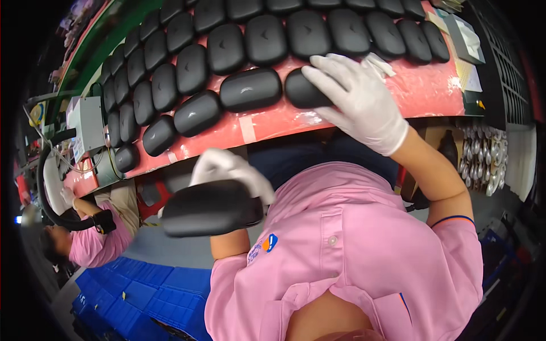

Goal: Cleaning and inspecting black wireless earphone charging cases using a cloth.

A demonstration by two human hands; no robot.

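Note:
Both my hands wear white gloves. In front of my body, my left hand [230, 170] holds a black rounded oblong case [207, 209], and both are blurred by motion. My right hand [364, 105] reaches over the table's near side, its fingers and thumb around the right end of another black rounded case [301, 88]. Something white and crumpled, perhaps a cloth [381, 65], shows beside its fingers. To the left of that case lie two similar ones, a nearer case [251, 90] and a tilted case [197, 113].
Rows of black cases [226, 48] cover much of the pink, plastic-wrapped table [426, 91]. A grey box [87, 125] stands at the left end. A co-worker in pink [102, 241] is at the far left. Blue crates [142, 290] lie behind; silvery round parts [483, 156] hang at right.

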